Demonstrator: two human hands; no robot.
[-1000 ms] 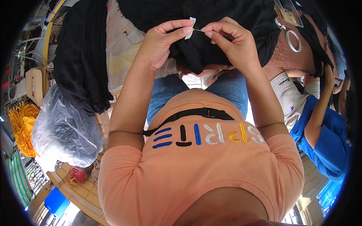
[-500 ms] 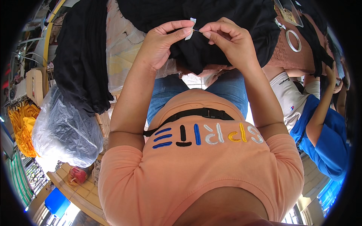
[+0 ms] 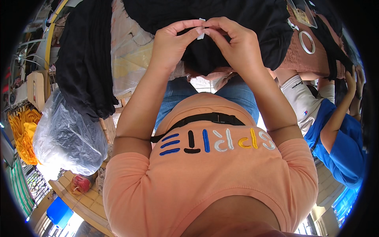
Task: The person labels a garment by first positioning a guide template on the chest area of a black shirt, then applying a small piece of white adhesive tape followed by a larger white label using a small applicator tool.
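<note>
White tag (image 3: 201, 33) upright between hands (image 3: 205, 43)

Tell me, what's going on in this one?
A person in an orange shirt holds both hands up over a black garment. The left hand and right hand meet fingertip to fingertip, pinching a small white tag between them, right against the fabric. More black cloth hangs to the left, above a clear plastic bag. To the right, another person in a blue top stands with arms raised.
</note>
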